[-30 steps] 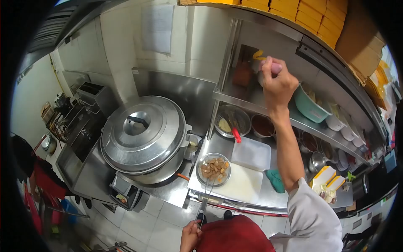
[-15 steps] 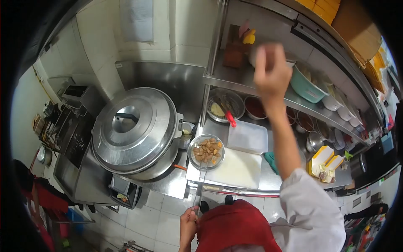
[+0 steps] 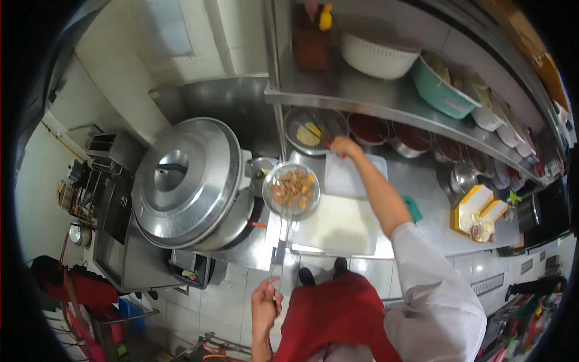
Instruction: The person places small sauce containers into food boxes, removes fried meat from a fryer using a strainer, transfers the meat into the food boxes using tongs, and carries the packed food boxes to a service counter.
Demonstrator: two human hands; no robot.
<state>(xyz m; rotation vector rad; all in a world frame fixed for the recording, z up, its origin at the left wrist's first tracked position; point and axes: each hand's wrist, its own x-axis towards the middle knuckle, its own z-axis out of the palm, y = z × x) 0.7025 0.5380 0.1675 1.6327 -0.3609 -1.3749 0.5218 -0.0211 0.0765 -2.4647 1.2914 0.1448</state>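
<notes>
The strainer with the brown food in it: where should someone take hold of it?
Best by the near end of its long handle, I'd say, coming from the red apron's side. The thin handle runs from the strainer's round bowl out past the counter's edge to the left hand. The open bowl carries loose food, so probably keep it level.

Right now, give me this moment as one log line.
left hand: holds strainer | right hand: at red handle, grip unclear | strainer: brown food pieces inside | big pot: lid on
</notes>
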